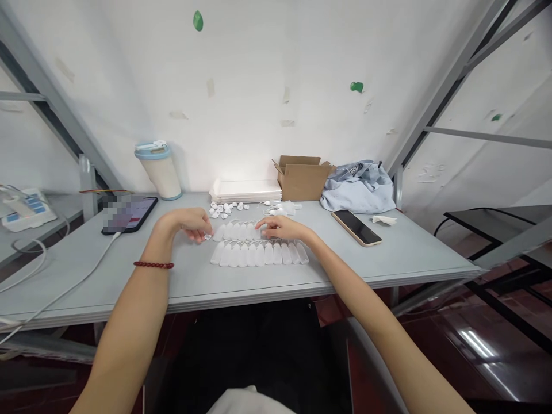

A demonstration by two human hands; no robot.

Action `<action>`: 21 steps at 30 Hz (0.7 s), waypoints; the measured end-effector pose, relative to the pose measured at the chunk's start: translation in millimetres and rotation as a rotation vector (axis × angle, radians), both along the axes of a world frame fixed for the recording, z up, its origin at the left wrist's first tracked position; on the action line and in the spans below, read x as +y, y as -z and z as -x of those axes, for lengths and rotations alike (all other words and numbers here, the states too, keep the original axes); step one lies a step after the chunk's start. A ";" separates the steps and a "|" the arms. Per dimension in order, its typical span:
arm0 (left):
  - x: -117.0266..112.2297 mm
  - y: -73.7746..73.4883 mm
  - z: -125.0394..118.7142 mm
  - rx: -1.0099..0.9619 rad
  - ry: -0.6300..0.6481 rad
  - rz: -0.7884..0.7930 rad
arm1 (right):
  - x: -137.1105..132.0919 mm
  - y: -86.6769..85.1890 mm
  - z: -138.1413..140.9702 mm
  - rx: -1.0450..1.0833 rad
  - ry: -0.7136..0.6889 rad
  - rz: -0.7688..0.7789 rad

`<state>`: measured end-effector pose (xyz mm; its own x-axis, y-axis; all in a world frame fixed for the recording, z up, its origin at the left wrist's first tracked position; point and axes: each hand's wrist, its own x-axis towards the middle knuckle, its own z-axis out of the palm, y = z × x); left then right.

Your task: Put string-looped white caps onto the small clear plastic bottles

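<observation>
Two rows of flat, rounded, translucent white pieces with thin white loops lie before me: a front row (259,255) and a shorter back row (236,232). My left hand (194,224) is closed at the left end of the back row, its fingertips on a small white cap (207,236). At that row's right end, my right hand (282,228) has its thumb and fingers curled around a translucent piece, partly hidden by them. Behind the rows sit a loose pile of small white caps (224,209) and a few more looped white pieces (282,209).
Along the wall stand a tumbler (161,172), a stack of white sheets (248,191), an open cardboard box (304,181) and bunched blue cloth (360,187). A charging phone (142,213) lies left on the grey table (190,282); another phone (356,227) and crumpled tissue (383,220) lie right.
</observation>
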<state>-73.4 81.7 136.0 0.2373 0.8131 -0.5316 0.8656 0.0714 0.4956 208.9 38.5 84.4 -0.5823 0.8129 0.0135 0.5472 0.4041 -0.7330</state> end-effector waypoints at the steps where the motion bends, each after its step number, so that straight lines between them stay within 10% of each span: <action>1: 1.8 1.9 0.3 -0.007 0.007 0.001 | 0.5 0.6 0.1 -0.008 -0.007 0.004; 21: 3.2 5.2 -20.6 -0.384 -0.129 -0.348 | -5.0 -5.1 3.0 -0.166 0.093 -0.086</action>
